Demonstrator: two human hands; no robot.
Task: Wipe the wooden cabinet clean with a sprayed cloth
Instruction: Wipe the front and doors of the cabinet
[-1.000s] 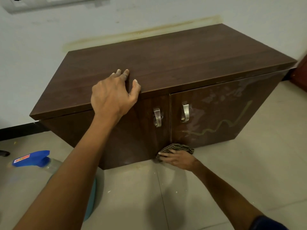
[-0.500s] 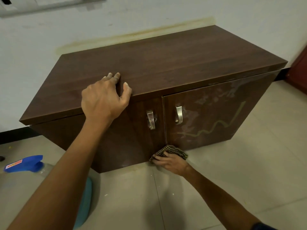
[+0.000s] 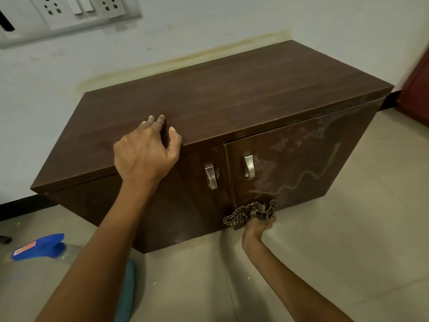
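A low dark wooden cabinet (image 3: 232,96) stands on the tiled floor against a white wall, with two doors and two metal handles (image 3: 248,166). My left hand (image 3: 144,154) rests on the front edge of its top, fingers spread and bent. My right hand (image 3: 258,226) grips a bunched checked cloth (image 3: 250,212) and presses it on the bottom edge of the right door, near the gap between the doors. That right door (image 3: 301,163) shows pale smears and a yellowish zigzag streak.
A spray bottle with a blue trigger head (image 3: 39,246) lies on the floor at the left, partly behind my left arm. A teal object (image 3: 126,296) lies under that arm. A switch and socket panel (image 3: 69,12) is on the wall; a reddish door (image 3: 417,84) stands at far right.
My right hand has slid the cloth rightward along the bottom of the doors and bunched it up in a fist. My left hand has stayed on the cabinet top. The view has tilted up.
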